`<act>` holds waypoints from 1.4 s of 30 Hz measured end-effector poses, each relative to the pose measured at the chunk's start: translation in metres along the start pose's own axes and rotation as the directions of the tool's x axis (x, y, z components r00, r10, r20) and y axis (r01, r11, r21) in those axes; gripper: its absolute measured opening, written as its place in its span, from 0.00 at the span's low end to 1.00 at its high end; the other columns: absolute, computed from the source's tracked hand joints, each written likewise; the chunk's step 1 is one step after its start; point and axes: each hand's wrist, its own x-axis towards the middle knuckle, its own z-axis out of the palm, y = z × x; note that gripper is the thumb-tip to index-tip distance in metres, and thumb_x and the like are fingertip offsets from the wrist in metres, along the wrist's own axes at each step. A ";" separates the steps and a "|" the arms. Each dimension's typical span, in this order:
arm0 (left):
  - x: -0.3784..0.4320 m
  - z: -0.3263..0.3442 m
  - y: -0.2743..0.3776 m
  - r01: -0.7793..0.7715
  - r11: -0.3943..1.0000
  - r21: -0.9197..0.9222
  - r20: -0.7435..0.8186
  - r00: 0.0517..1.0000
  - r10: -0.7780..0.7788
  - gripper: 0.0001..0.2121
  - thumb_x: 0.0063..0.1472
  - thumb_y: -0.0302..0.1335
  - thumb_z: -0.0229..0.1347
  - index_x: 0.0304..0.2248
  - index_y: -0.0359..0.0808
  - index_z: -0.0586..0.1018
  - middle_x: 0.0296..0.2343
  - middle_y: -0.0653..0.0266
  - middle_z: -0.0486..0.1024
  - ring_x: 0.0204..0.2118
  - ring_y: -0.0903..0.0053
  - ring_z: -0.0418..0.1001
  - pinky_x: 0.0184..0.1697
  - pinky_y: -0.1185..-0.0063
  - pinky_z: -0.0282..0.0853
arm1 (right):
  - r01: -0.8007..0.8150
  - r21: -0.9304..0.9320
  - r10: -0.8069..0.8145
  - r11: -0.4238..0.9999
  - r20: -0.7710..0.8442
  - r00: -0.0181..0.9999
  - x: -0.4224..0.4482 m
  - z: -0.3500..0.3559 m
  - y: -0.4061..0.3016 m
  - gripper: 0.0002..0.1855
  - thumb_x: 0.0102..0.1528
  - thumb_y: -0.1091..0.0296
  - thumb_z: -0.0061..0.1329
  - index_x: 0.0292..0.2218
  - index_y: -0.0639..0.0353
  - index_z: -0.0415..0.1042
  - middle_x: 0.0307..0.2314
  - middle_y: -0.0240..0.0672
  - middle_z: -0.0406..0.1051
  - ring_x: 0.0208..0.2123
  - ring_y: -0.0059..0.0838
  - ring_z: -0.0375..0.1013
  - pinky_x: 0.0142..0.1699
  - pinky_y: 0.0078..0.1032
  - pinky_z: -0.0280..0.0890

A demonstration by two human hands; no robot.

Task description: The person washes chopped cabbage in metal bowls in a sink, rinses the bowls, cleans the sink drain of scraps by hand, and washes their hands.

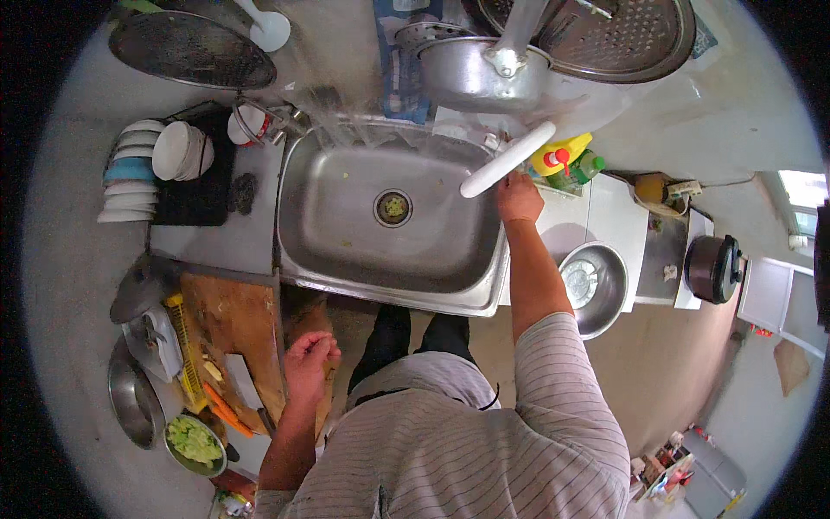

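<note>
At the sink's right end, my right hand (521, 200) is closed at a long white object with rounded ends (508, 159), perhaps a dish seen edge-on. It tilts over the right rim of the stainless steel sink (324, 201). Pale green scraps (394, 206) lie in the drain. My left hand (311, 357) hangs with curled fingers and nothing visible in it, beside a wooden cutting board (233, 318). On the board are a cleaver (246, 383), carrots (224, 409) and a pale yellow piece (212, 370). A bowl of chopped greens (193, 442) stands near the board.
Stacked bowls (176, 152) and a faucet (280, 122) are left of the sink. Yellow (563, 156) and green bottles (585, 168) stand behind my right hand. A steel basin (613, 285) sits on the right counter. A saucepan (483, 74) hangs on the wall ahead.
</note>
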 end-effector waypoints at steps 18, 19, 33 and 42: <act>0.104 0.016 0.028 0.080 0.983 0.163 0.278 0.953 -0.123 0.07 0.60 0.26 0.54 0.36 0.32 0.77 0.29 0.64 0.76 0.28 0.78 0.74 0.34 0.81 0.69 | -0.435 0.719 0.065 0.542 0.480 0.875 -0.120 0.015 -0.096 0.12 0.52 0.61 0.56 0.35 0.58 0.78 0.24 0.33 0.76 0.26 0.22 0.73 0.35 0.23 0.68; 0.110 0.027 0.029 0.081 0.981 0.177 0.283 0.950 -0.130 0.07 0.60 0.26 0.54 0.36 0.32 0.77 0.29 0.64 0.76 0.28 0.78 0.74 0.34 0.81 0.69 | -0.446 0.719 0.076 0.533 0.484 0.872 -0.123 0.013 -0.091 0.12 0.52 0.61 0.56 0.35 0.58 0.78 0.24 0.33 0.76 0.26 0.22 0.73 0.35 0.23 0.68; 0.230 0.176 0.034 -0.455 0.640 0.620 0.551 0.832 0.059 0.10 0.58 0.30 0.55 0.37 0.33 0.78 0.26 0.65 0.77 0.29 0.79 0.75 0.34 0.80 0.69 | 0.179 0.164 -0.181 0.970 -0.005 0.983 -0.150 0.003 0.013 0.25 0.41 0.73 0.52 0.44 0.52 0.71 0.59 0.41 0.53 0.61 0.52 0.49 0.62 0.44 0.50; 0.366 0.278 -0.036 -0.634 0.445 0.633 0.536 0.773 0.339 0.13 0.53 0.25 0.61 0.39 0.33 0.77 0.28 0.64 0.77 0.29 0.79 0.72 0.36 0.80 0.68 | 0.141 0.396 -0.158 0.907 0.009 0.987 -0.147 0.017 0.022 0.15 0.37 0.70 0.52 0.32 0.56 0.76 0.60 0.33 0.53 0.63 0.49 0.47 0.63 0.41 0.52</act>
